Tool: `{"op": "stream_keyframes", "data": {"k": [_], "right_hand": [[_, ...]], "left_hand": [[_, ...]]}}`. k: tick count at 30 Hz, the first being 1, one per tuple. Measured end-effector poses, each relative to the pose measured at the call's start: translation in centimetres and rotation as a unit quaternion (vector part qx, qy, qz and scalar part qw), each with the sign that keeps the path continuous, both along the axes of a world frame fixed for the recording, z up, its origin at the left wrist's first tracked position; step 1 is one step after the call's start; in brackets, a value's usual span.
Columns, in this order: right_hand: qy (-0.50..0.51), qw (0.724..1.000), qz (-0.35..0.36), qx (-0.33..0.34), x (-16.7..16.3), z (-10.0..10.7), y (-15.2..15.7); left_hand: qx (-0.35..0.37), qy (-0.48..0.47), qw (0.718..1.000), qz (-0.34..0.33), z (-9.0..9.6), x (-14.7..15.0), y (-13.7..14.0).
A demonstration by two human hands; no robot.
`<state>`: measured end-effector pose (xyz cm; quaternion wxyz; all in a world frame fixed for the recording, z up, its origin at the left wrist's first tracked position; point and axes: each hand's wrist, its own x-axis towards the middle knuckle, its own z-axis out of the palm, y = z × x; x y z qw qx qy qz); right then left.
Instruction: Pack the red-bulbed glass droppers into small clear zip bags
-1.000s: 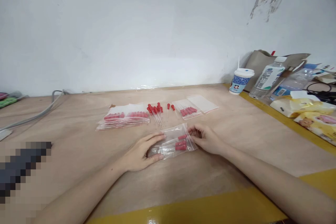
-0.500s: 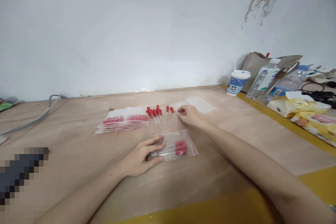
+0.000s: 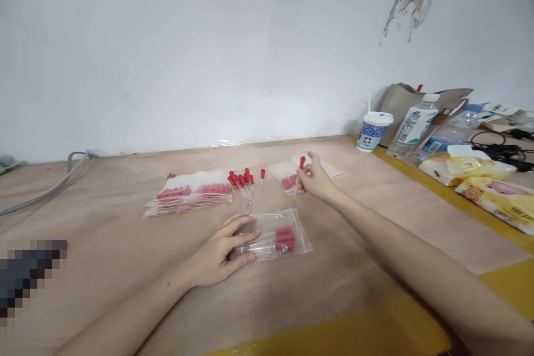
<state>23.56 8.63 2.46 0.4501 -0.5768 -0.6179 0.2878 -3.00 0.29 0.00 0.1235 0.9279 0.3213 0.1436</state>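
My right hand (image 3: 315, 179) pinches a glass dropper with a red rubber bulb (image 3: 302, 162), bulb up, its thin tube pointing down. Below my wrist side lies a clear zip bag (image 3: 302, 228) with several red-bulbed droppers (image 3: 285, 238) inside. My left hand (image 3: 227, 247) rests on that bag's left end, fingers spread and thumb toward me. Loose droppers (image 3: 241, 179) lie in a bunch behind the bag, and a single dropper (image 3: 262, 175) lies just right of them. Partly behind my right hand is another bag of droppers (image 3: 288, 181).
Filled bags (image 3: 187, 194) are stacked to the left of the loose droppers. At the right stand a paper cup (image 3: 374, 131) with a straw, a plastic bottle (image 3: 413, 125) and tissue packs (image 3: 498, 203). A grey cable (image 3: 54, 189) runs along the left.
My right hand has picked up one of the two separate droppers and moved slightly right, lifting it. The right-hand bag of droppers now shows. My left hand stays on the near bag.
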Motion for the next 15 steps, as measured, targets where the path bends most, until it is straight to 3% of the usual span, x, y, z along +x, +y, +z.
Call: {"op": "stream_keyframes", "data": {"k": [2, 5, 10, 15], "right_hand": [[0.132, 0.991, -0.003, -0.016, 2.2, -0.9, -1.6], [0.241, 0.969, -0.036, -0.046, 3.8, -2.6, -3.7], [0.287, 0.956, -0.049, -0.048, 2.9, -4.2, -5.5], [0.350, 0.932, 0.006, -0.092, 1.4, -4.2, -6.6]], "left_hand": [[0.021, 0.008, 1.000, 0.002, 0.1, 0.1, 0.1], [0.034, 0.018, 0.999, 0.011, 0.2, 0.4, 0.2], [0.022, 0.015, 0.999, 0.028, 0.4, 0.7, 0.2], [0.005, -0.007, 0.999, 0.050, 0.3, 0.8, 0.0]]}}
